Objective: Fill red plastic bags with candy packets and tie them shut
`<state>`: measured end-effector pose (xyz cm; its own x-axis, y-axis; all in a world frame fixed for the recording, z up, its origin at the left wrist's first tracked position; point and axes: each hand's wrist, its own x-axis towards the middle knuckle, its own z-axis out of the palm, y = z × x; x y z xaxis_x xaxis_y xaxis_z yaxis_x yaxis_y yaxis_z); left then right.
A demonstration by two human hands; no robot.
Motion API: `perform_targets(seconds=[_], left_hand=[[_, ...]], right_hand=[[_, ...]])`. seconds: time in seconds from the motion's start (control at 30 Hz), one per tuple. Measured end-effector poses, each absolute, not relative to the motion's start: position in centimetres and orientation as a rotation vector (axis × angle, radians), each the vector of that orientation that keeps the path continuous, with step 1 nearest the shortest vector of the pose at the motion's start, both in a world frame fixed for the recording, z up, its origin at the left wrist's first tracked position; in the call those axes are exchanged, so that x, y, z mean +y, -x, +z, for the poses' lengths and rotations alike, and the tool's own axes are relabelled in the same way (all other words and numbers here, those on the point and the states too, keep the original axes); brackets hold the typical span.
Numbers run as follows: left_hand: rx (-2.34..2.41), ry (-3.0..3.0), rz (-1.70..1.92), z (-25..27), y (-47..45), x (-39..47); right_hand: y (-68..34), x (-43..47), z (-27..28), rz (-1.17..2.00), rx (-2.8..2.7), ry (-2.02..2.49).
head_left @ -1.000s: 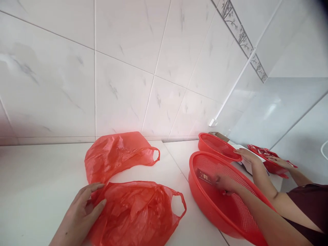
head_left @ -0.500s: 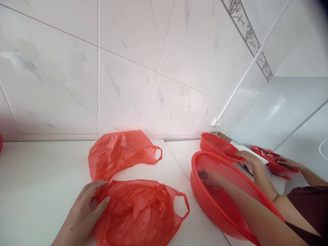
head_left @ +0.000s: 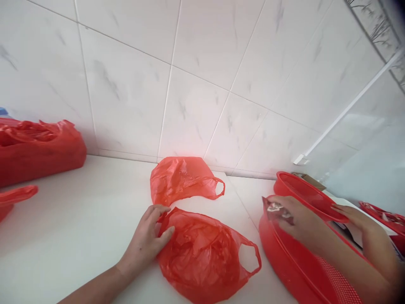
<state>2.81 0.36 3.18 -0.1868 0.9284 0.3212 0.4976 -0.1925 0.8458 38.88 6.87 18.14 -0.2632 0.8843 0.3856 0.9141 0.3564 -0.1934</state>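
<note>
My left hand (head_left: 148,232) grips the left rim of a red plastic bag (head_left: 205,261) between thumb and fingers. The bag lies on the white counter with its handle loop to the right. My right hand (head_left: 294,215), slightly blurred, is closed on small dark red packets (head_left: 278,211) with white markings, above the near rim area of a large red basket (head_left: 284,257). Part of this basket is hidden under my right forearm. A second red plastic bag (head_left: 180,177) lies flat behind the first, against the wall side.
A co-worker's hand (head_left: 348,213) rests on a smaller red basket (head_left: 303,190) at the back right. Farther right, another red basket holds several packets (head_left: 392,217). A bulging red bag (head_left: 41,152) stands at the left by the tiled wall (head_left: 126,84).
My right hand has come up from inside the large basket with packets in it. The view has swung left, bringing the bulging bag into sight. My left hand stays on the bag rim.
</note>
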Motion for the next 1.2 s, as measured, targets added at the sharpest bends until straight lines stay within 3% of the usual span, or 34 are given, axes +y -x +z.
perform_targets(seconds=[0.13, 0.33, 0.5, 0.63, 0.73, 0.97, 1.2], left_hand=[[1.601, -1.676, 1.355, 2.8, -2.9, 0.3], [1.672, -1.876, 1.440, 2.1, -2.6, 0.4], [1.660, -2.058, 1.418, 3.0, -2.4, -0.2], [1.649, -2.470, 1.172, 4.1, -2.7, -1.2], [1.785, -2.507, 0.974, 3.8, -3.1, -1.4], [1.989, -2.337, 0.760, 1.7, -3.1, -0.6], [1.903, -2.353, 0.855, 2.9, -2.3, -0.8]], right_hand=[[-31.7, 3.1, 17.1, 0.162, -2.695, 1.431], [-25.9, 2.9, 12.0, 0.267, -2.861, 1.344], [-26.7, 4.0, 12.4, 0.224, -2.489, 1.466], [-29.6, 4.3, 11.2, -0.039, -2.176, 1.578], [-32.1, 4.2, 8.3, -0.069, -2.051, 1.649], [-34.5, 2.3, 2.8, 0.375, -1.715, 1.930], [-35.0, 1.9, 5.1, 0.740, -1.600, 1.919]])
